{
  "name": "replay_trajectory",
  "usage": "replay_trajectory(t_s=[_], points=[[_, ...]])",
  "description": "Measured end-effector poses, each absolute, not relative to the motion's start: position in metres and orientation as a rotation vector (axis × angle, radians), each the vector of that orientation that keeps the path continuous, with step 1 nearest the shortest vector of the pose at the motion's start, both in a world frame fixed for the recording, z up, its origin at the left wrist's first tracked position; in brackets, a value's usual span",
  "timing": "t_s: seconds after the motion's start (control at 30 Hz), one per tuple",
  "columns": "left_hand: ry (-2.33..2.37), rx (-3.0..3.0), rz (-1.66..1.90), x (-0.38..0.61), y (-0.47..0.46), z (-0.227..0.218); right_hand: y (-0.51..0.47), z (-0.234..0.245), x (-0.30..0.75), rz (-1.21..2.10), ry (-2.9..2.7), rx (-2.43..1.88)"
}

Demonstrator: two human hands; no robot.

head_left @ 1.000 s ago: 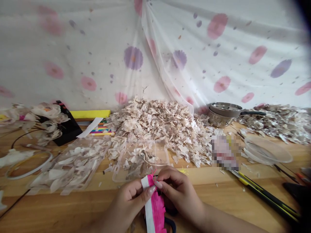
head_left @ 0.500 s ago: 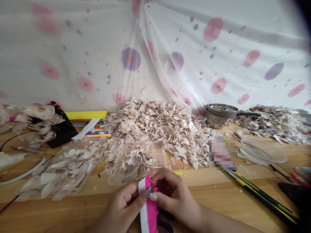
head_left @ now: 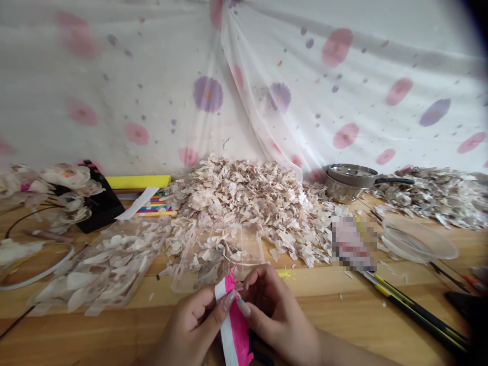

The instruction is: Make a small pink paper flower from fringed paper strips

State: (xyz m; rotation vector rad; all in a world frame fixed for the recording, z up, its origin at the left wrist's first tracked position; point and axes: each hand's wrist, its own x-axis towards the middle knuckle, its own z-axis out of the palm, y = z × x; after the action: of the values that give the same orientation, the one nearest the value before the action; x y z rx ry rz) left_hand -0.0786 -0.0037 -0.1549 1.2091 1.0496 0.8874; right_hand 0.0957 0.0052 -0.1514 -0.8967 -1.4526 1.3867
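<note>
Left hand (head_left: 190, 325) and right hand (head_left: 276, 317) are both pinching a pink-and-white crepe paper strip (head_left: 233, 325) right between them, above the table (head_left: 95, 335). That fringed pink edge looks flimsy: grip too hard and it could tear, or slip into the clear plastic tray (head_left: 253, 254) just ahead.

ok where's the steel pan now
In the head view, the steel pan sits at the back right of the table, between the big pile of pale scraps and the smaller pile.
</note>
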Motion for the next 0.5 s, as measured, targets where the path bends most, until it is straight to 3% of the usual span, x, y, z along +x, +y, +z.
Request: replay_trajectory(t_s=[0.27, 0.5], points=[[1.085, 1.319, 0.918, -0.0787, -0.0061, -0.1561, 0.0076, -0.1468, 0.0983, 0.985, -1.906, -0.98], [1.091, 1.369, 0.969, -0.0784, -0.0045, -0.1587, 0.0079, -0.1459, 0.0992, 0.97, -1.895, -0.889]])
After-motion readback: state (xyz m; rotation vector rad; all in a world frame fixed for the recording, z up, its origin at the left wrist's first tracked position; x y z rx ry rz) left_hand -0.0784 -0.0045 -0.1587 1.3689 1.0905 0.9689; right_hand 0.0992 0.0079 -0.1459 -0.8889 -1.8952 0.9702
